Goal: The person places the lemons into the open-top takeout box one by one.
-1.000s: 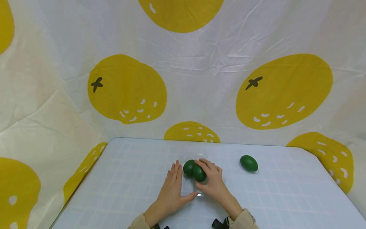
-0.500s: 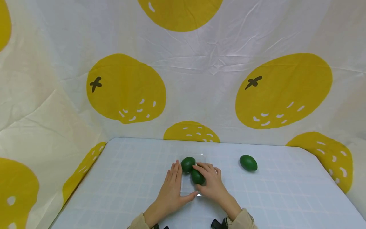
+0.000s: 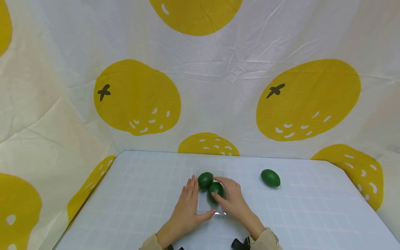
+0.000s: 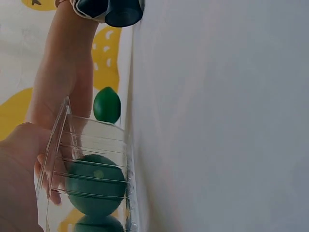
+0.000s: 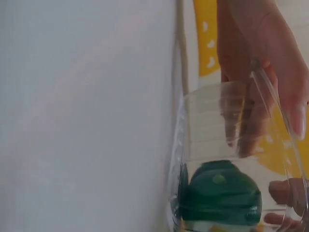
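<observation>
A clear plastic box [image 3: 202, 210] stands on the table with two dark green oval fruits in it. The far fruit [image 3: 205, 181] lies at the box's back left and touches the near fruit [image 3: 216, 190]. My left hand [image 3: 185, 208] steadies the box, straight fingers along its left side and thumb across the near edge. Over the near fruit is my right hand [image 3: 232, 199], thumb on its top and index finger by its far side. In the right wrist view its fingertips [image 5: 282, 191] show just above the fruit, loosely curved. The remaining right fingers are hidden.
Another green fruit [image 3: 270, 178] lies loose on the table to the right of the box. The pale checked tablecloth [image 3: 312, 208] reaches a fabric backdrop [image 3: 218, 104] printed with yellow fruit at the back and left.
The near fruit has come down toward the near side of the box, and the far one has shifted slightly left and back. My right thumb has slid onto the near fruit's top, loosening its grip.
</observation>
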### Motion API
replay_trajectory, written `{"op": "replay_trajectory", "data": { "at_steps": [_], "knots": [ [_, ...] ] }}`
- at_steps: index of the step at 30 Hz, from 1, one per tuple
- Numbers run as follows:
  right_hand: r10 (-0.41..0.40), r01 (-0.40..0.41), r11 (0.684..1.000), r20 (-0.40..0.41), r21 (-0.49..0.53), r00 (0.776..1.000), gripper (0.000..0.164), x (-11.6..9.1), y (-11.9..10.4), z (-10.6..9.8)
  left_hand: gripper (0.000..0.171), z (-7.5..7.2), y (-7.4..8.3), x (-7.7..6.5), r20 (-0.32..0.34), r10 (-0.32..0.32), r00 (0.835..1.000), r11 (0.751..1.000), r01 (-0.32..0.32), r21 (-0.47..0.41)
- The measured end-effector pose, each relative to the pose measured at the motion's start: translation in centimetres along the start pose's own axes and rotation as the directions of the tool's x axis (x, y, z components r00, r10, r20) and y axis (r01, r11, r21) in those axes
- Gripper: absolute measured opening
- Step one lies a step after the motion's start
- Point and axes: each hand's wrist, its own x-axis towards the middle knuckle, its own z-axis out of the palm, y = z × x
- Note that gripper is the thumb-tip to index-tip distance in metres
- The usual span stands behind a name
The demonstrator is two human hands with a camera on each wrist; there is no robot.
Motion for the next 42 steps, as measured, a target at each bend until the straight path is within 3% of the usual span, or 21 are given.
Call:
{"op": "replay_trajectory", "data": {
  "at_steps": [11,16,22,25,28,31,36,40,42],
  "knots": [
    [-0.124,0.138,0.988,-0.182,0.064,0.975,0.049,0.9,2.5,-4.0,0.117,-0.1,0.2,-0.1,0.013,-0.013,1.0,0.999,0.013,-0.031],
    [-0.108,0.127,0.991,-0.304,0.043,0.946,0.052,1.1,4.4,-6.8,0.117,-0.3,0.3,-0.2,0.011,-0.011,1.0,0.999,0.012,-0.033],
    [0.083,-0.044,0.993,-0.405,0.105,0.911,0.047,0.5,4.6,-9.5,0.117,-0.3,0.2,-0.2,0.001,-0.003,1.0,1.0,0.003,-0.02],
    [0.215,-0.156,0.972,-0.395,0.175,0.893,0.045,-0.2,6.4,-10.2,0.117,-0.2,0.2,-0.2,-0.002,0.001,1.0,1.0,-0.001,-0.023],
    [0.292,-0.203,0.947,-0.402,0.249,0.868,0.045,-0.9,9.2,-10.3,0.116,-0.2,0.2,-0.2,-0.005,0.004,1.0,1.0,-0.004,-0.028],
    [0.352,-0.237,0.923,-0.413,0.304,0.84,0.045,-1.3,10.2,-10.5,0.116,-0.2,0.2,-0.2,-0.002,0.004,1.0,1.0,-0.004,-0.027],
    [0.477,-0.344,0.86,-0.356,0.377,0.804,0.046,-2.1,11.2,-10.8,0.116,-0.2,0.2,-0.2,0.0,0.007,1.0,1.0,-0.007,-0.023],
    [0.572,-0.42,0.783,-0.265,0.458,0.777,0.051,-2.6,11.7,-10.9,0.116,0.0,0.0,-0.1,-0.005,0.01,1.0,1.0,-0.01,-0.013],
    [0.594,-0.456,0.76,-0.213,0.463,0.776,0.056,-2.7,12.0,-10.9,0.116,0.1,0.0,-0.1,-0.008,0.013,1.0,1.0,-0.013,-0.009]
  ]
}}
